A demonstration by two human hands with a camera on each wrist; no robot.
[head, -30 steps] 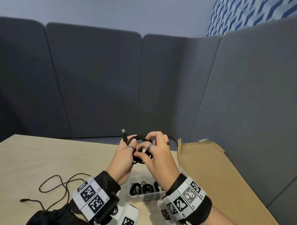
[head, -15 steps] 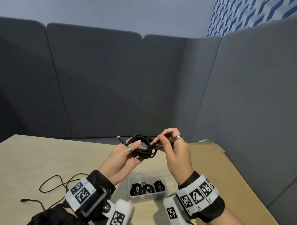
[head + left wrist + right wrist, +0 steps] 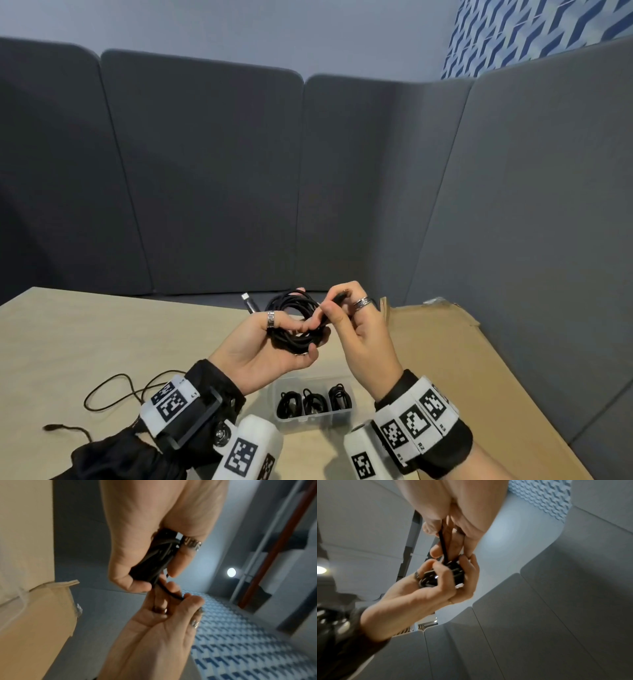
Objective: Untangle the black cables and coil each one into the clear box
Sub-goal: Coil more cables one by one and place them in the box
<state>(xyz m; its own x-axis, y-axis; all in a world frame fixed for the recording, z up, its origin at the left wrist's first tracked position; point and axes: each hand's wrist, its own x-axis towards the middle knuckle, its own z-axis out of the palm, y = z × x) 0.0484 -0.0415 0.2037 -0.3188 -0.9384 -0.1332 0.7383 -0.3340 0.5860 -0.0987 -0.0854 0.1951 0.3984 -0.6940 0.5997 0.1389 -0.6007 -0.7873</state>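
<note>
Head view: left hand [image 3: 263, 342] clenches the coiled black cable [image 3: 294, 322] above the clear plastic box [image 3: 313, 416]; right hand [image 3: 356, 329] pinches its tail, best wrapped snugly around the loops

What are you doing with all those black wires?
A person is winding up a black cable. The left hand grips the coiled cable above the table, and the right hand pinches its loose end. Below, a clear box already has three coiled cables inside. One thin cable lies loose on the table, not yet coiled.
</note>
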